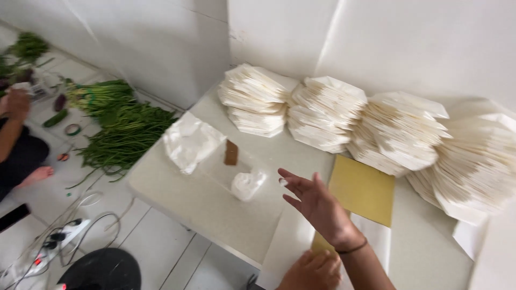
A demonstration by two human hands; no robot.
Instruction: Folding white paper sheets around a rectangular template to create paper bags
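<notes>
My right hand (314, 201) hovers over the pale table (177, 193), fingers spread and holding nothing, with a dab of white on one fingertip. It points toward a clear plastic tray (236, 166) that holds a white lump of paste and a brown stick (231, 153). My left hand (312, 271) rests at the bottom edge on a white sheet (290, 241); its fingers curl under, and I cannot see whether it grips anything. A yellow sheet (363, 188) lies just right of my right hand.
Several stacks of folded white paper (328, 113) lean against the wall behind the table. A crumpled plastic bag (188, 142) lies near the tray. On the floor at left are green long beans (123, 131), cables with a power strip (59, 236), and another person's arm (13, 121).
</notes>
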